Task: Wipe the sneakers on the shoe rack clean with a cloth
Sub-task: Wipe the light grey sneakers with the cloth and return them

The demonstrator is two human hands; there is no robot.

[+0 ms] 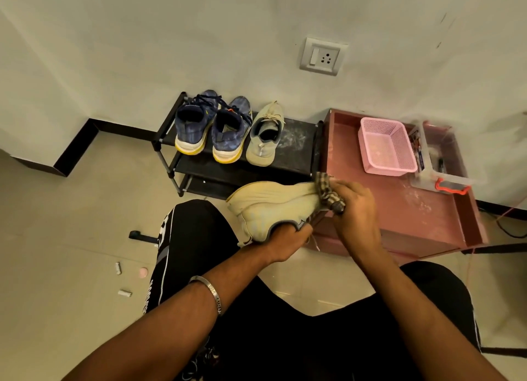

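Right now I'm in the middle of the wiping step, working on one beige sneaker (273, 204) that I hold off the rack, above my lap. My left hand (285, 238) grips it at the collar, fingers tucked into the opening, with the sole turned up and away from me. My right hand (353, 206) is bunched round the checked cloth (328, 192), pressing it against the toe end of the shoe.

On the top shelf of the black shoe rack (296, 141) its beige mate (263, 135) stands beside a pair of blue sneakers with yellow soles (211, 129), all heels toward me. I judge that these three have yet to be wiped, so the task looks well short of finished.

Next, I reckon, I need to drag the cloth back along the side and sole, turning the shoe with my left hand so a fresh face comes round, and keeping a firm hold at the collar so it doesn't twist loose.
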